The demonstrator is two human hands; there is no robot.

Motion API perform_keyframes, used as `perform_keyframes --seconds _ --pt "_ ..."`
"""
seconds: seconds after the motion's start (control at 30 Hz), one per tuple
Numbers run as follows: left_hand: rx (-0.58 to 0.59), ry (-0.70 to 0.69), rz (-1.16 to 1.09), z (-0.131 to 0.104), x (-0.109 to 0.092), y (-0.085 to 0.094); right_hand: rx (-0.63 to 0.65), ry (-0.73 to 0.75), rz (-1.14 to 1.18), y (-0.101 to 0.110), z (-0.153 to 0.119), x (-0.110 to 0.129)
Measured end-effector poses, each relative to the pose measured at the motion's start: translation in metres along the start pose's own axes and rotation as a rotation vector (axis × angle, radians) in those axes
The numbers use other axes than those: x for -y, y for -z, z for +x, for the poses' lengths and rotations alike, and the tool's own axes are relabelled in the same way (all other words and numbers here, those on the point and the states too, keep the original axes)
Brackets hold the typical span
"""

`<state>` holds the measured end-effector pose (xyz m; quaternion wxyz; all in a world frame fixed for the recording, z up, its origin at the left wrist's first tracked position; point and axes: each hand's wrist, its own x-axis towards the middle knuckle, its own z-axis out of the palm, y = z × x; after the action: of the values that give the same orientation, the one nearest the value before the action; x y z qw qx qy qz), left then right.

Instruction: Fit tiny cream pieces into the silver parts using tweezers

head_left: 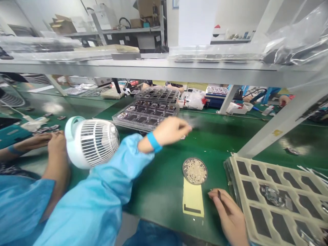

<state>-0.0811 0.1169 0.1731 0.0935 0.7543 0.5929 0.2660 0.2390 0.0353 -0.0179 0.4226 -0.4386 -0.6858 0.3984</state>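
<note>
My left hand [171, 130], in a light blue sleeve with a blue wristband, reaches across the green mat to the near edge of a clear plastic tray [122, 120] of dark parts. Its fingers are drawn together and blurred, so I cannot see whether they hold anything. My right hand [229, 213] rests at the bottom edge with a thin dark tool [219, 195] pinched in its fingers. It lies beside a yellow card [193, 201] and a round dish [194, 171] of small pale bits. A cream tray [256, 218] with dark compartments sits just right of that hand.
A small white fan [91, 141] stands at the left. Behind it a co-worker's two hands [52, 140] work on small parts. A grey shelf [159, 70] spans overhead, with a slanted white post [276, 124] at the right. More trays and bags lie across the far side of the table.
</note>
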Motion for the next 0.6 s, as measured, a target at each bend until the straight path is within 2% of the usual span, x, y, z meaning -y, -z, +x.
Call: perform_keyframes --seconds 0.03,0.07,0.1,0.17,0.23,0.33,0.43,0.53,0.6 --pt "-0.087 0.05 0.117 0.019 0.01 0.018 0.017 0.028 -0.02 -0.001 0.003 0.002" --pt "-0.124 0.133 0.238 0.039 0.022 0.033 0.023 0.048 -0.03 -0.003 0.005 0.004" --pt "-0.108 0.248 0.336 0.06 0.036 0.044 0.018 0.057 -0.033 -0.004 0.006 0.005" --pt "-0.061 0.342 0.374 0.094 0.063 0.054 -0.018 0.03 -0.038 -0.005 0.006 0.004" --pt "0.0 0.379 0.374 0.115 0.081 0.054 -0.059 -0.072 -0.031 -0.006 0.004 0.001" --pt "0.033 0.377 0.368 0.123 0.093 0.05 -0.071 -0.23 0.08 -0.007 0.001 0.0" --pt "-0.022 0.347 0.354 0.121 0.097 0.051 0.007 -0.222 0.255 -0.009 0.002 0.004" --pt "-0.171 0.325 0.323 0.111 0.089 0.053 0.117 -0.163 0.314 -0.009 0.004 0.009" --pt "-0.319 0.259 0.254 0.091 0.068 0.049 0.166 -0.106 0.284 -0.009 0.003 0.012"
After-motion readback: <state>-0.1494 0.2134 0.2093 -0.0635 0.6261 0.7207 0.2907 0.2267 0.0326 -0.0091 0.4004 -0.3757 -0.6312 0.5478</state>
